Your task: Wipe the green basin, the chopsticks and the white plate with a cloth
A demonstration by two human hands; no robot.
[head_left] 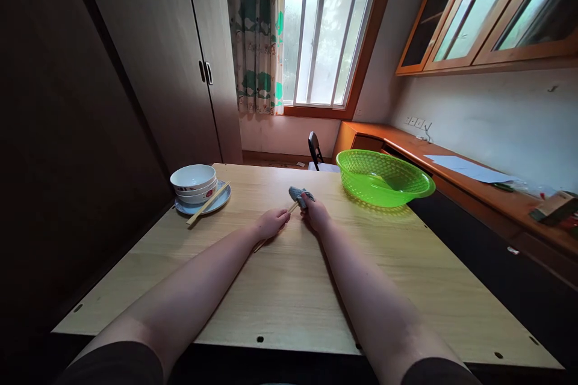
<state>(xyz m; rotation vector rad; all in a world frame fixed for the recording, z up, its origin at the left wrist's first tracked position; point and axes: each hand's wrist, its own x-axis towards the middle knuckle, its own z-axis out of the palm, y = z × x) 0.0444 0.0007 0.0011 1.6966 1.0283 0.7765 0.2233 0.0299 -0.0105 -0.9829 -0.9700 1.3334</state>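
Observation:
Above the middle of the table, my left hand is closed around wooden chopsticks, whose thin ends stick out below it to the left. My right hand grips a grey-blue cloth wrapped about the other end of the chopsticks. How many chopsticks I hold, I cannot tell. To the left, a stack of white bowls stands on a blue-patterned plate. More chopsticks rest across the plate's right rim, their near ends reaching over the table.
A bright green plastic basket stands at the table's far right. Behind the table is a folding chair. Along the right wall runs a wooden counter bearing white papers. A dark wardrobe borders the left.

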